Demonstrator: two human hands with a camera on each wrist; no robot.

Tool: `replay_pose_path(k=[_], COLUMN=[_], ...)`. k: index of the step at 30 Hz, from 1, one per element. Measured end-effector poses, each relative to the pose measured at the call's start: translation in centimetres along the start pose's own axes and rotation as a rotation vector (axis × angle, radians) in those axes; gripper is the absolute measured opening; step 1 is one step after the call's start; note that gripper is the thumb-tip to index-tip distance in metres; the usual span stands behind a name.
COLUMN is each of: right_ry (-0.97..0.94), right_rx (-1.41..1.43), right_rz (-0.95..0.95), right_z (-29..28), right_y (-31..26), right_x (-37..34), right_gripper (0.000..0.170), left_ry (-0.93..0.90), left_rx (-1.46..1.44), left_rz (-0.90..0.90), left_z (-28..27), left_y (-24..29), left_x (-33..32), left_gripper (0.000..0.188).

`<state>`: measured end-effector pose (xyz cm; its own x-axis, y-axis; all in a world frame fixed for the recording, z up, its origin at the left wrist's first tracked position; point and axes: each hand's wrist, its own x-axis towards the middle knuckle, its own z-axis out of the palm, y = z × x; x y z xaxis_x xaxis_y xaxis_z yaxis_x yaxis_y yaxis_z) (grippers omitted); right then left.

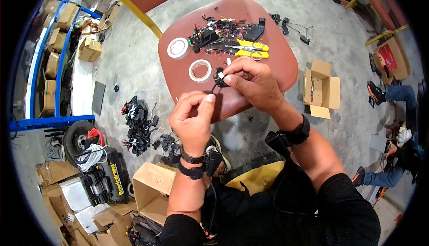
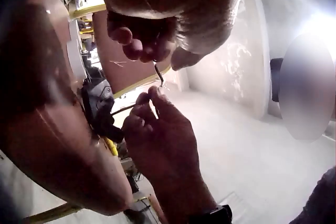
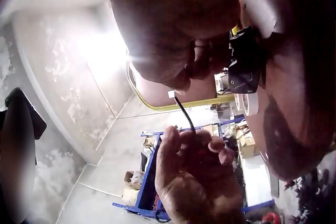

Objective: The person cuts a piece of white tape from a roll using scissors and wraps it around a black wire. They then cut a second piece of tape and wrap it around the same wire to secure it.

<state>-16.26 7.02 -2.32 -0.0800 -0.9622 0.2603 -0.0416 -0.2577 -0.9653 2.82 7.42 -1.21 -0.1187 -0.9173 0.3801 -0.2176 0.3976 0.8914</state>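
A thin black cable [image 1: 214,88] [image 3: 185,112] runs between the two hands above the front of the red-brown chair seat [image 1: 279,74]. My left hand [image 1: 193,118] [image 2: 173,8] [image 3: 197,184] pinches it between thumb and forefinger. At the cable's other end, my right hand [image 1: 255,85] [image 2: 164,148] [image 3: 168,29] pinches a small white piece [image 1: 221,74] [image 3: 171,94] with thumb and fingertips. A black part [image 1: 218,81] [image 2: 100,100] [image 3: 244,61] shows just beside the right fingertips. Whether the cable joins it, I cannot tell.
On the seat lie two tape rolls [image 1: 199,70] [image 1: 178,48], yellow-handled tools [image 1: 252,49] and a heap of small black and red parts [image 1: 223,30]. Open cartons [image 1: 333,91] [image 1: 154,179] and black parts [image 1: 136,123] are on the floor. Another person's legs [image 1: 400,93] show at right.
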Motion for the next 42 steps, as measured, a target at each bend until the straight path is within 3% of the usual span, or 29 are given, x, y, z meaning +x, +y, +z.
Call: replay_pose_path(k=[4,6,10,12,16,18,20,22,25,26,32,42], right_ry=[0.021,0.002,0.030,0.043,0.067,0.075,0.071,0.070,0.074,0.068,0.039,-0.006], right_rx=[0.134,0.223,0.167,0.097,0.237,0.222,0.238,0.225,0.137,0.093,0.030,-0.068], right_rz=[0.079,0.136,0.036,-0.004,0.155,0.164,0.121,0.095,0.040,-0.002,-0.095,-0.148], right_z=[0.0,-0.1,0.4,0.4,0.0,-0.1,0.0,0.1,0.1,0.0,0.3,0.2], right_y=[-0.5,-0.5,-0.2,0.0,0.0,0.3,0.8,1.1,1.2,1.0,0.4,0.1], right_x=[0.1,0.1,0.4,0.6,0.8,1.0,1.3,1.5,2.0,2.0,2.2,2.5], right_gripper=[0.013,0.012,0.012,0.012,0.012,0.012,0.013,0.013,0.014,0.013,0.010,0.011], left_ry=[0.371,0.291,0.012,0.120,0.393,0.379,0.161,-0.001,0.011,0.043,-0.030,0.009], left_rx=[0.155,0.035,-0.095,-0.056,0.386,0.363,0.271,0.198,0.116,-0.016,-0.516,-0.641], left_rz=[0.072,0.011,-0.118,-0.162,0.112,0.300,0.452,0.316,0.204,-0.002,-0.309,-0.297], left_z=[0.9,0.9,1.7,2.3,1.1,1.3,1.6,3.0,4.4,4.5,4.0,3.8], left_y=[1.4,1.4,0.3,0.8,0.1,0.2,0.8,1.6,1.0,0.7,-1.5,-1.9], left_x=[1.7,1.5,0.7,1.2,3.0,2.3,1.6,0.8,1.2,1.9,2.7,3.2], left_gripper=[0.006,0.004,0.010,0.021,0.028,0.025,0.023,0.023,0.022,0.024,0.025,0.018])
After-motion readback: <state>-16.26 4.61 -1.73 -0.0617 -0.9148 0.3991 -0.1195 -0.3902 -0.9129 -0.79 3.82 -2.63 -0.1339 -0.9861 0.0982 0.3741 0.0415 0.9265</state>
